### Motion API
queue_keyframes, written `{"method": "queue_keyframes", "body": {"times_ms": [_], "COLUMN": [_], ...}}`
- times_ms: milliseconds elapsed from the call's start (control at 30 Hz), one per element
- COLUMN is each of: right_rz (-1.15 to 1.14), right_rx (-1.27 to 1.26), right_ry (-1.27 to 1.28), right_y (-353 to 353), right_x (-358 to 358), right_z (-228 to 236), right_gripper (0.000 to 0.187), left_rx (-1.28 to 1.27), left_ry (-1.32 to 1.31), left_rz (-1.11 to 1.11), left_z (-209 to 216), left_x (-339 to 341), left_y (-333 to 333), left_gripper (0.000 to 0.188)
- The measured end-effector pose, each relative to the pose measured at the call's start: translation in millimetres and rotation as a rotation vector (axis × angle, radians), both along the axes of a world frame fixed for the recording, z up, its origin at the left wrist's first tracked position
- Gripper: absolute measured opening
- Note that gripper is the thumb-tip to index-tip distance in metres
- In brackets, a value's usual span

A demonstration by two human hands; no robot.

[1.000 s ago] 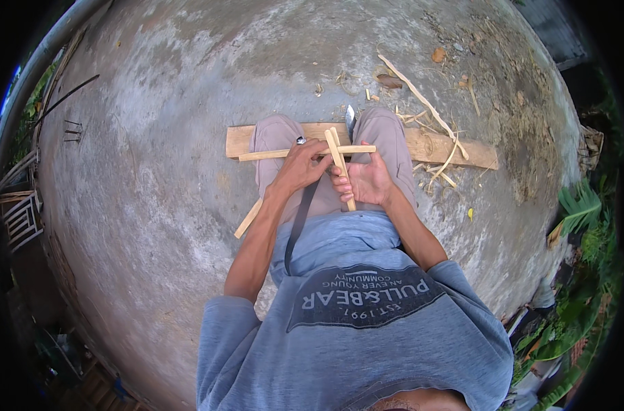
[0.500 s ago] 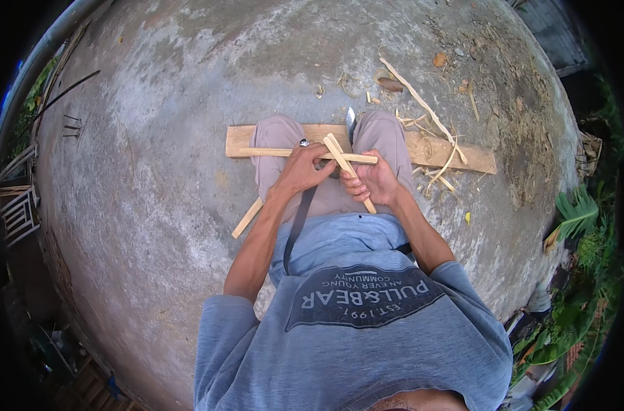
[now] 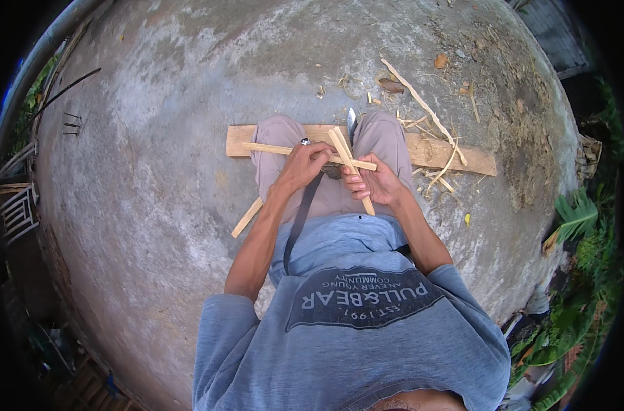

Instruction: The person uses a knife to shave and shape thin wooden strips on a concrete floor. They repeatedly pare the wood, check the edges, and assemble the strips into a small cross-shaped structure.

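Two pale wooden sticks cross over my lap. The crosswise stick [image 3: 269, 148] runs from my left knee to my right hand, and my left hand [image 3: 305, 166] is closed round its middle. My right hand [image 3: 377, 183] grips the lengthwise stick [image 3: 363, 193] close to the crossing, with its fingers curled under. Its far end [image 3: 339, 139] looks split or doubled; I cannot tell which. Beyond the crossing, a knife blade [image 3: 352, 122] points away from me between my knees, its handle hidden. Another stick [image 3: 247, 218] pokes out beside my left thigh.
A wooden plank [image 3: 449, 151] lies crosswise on the concrete floor [image 3: 154, 185] by my knees. Curled shavings [image 3: 415, 123] and a long peeled strip [image 3: 418, 96] lie ahead to the right. Green plants [image 3: 586, 233] edge the right side; a metal pipe [image 3: 52, 41] runs at upper left.
The far end of the lengthwise stick has swung right and away from me. The crosswise stick has tilted, its right end slightly nearer me. My left hand has shifted slightly.
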State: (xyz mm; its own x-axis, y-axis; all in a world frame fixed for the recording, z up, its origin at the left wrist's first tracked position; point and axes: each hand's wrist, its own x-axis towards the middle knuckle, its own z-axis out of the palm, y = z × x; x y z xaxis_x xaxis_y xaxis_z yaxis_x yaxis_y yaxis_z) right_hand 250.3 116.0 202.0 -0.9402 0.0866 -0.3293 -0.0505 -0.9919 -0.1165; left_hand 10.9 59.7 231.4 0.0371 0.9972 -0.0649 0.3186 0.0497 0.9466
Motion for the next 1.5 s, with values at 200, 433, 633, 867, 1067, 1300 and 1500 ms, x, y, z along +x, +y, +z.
{"method": "queue_keyframes", "body": {"times_ms": [200, 433, 633, 867, 1067, 1300, 1500], "right_rz": [-0.068, -0.145, -0.128, -0.125, -0.142, -0.053, -0.039], "right_rx": [0.160, 0.208, 0.214, 0.310, 0.540, 0.612, 0.478], "right_ry": [-0.118, -0.008, -0.035, -0.110, -0.284, -0.363, -0.285], "right_y": [-8.9, -10.8, -23.1, -35.4, -44.0, -48.6, -44.0], "right_x": [-9.3, -28.0, -38.0, -49.6, -68.0, -63.4, -57.5], "right_z": [25.6, 40.6, 49.3, 52.2, 34.0, 20.8, 57.2], "right_gripper": [0.057, 0.059, 0.055, 0.062, 0.056, 0.065, 0.086], "left_rx": [-0.001, 0.037, 0.101, 0.084, 0.093, 0.092, 0.144], "left_ry": [0.022, -0.029, -0.101, -0.226, -0.256, -0.216, -0.271], "left_rz": [0.063, 0.116, 0.200, 0.291, 0.444, 0.412, 0.358], "left_z": [1.2, 2.4, -0.9, -14.2, 5.9, 8.4, 0.3], "left_x": [1.3, -0.1, 1.9, 6.7, 22.6, 20.6, 24.6], "left_y": [1.0, 6.5, 9.6, 18.0, 29.7, 32.6, 29.4], "left_gripper": [0.036, 0.047, 0.044, 0.056, 0.068, 0.069, 0.068]}}
